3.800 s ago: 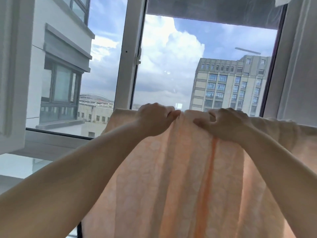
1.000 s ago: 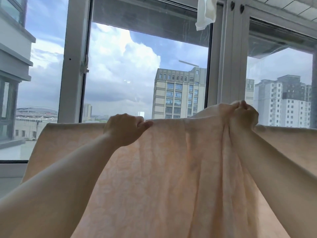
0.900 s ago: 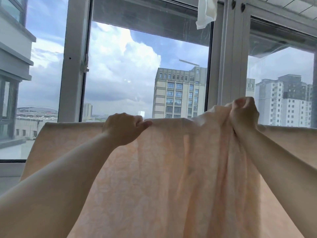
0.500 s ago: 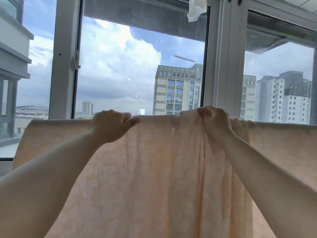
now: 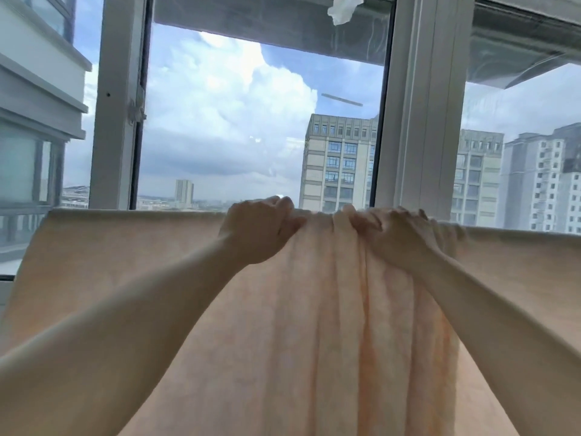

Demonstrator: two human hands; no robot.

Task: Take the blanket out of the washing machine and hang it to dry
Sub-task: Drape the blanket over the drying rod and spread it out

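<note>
A pale peach blanket [image 5: 132, 247] with a faint flower pattern hangs in front of me, draped over something hidden under its top fold. Its left part lies smooth and spread. Folds bunch up in the middle, below my hands. My left hand [image 5: 259, 229] grips the top edge at the centre. Close to its right, my right hand [image 5: 394, 237] clutches the gathered folds at the top edge. Both forearms reach up from the bottom corners.
Directly behind the blanket are tall windows with white frames [image 5: 421, 121], one pane at the left standing open. A white cloth [image 5: 344, 7] hangs from above at the top. Apartment blocks and clouds lie outside.
My right hand has come down and leftward along the top edge, close to my left hand, gathering folds. The view has shifted right along the windows.
</note>
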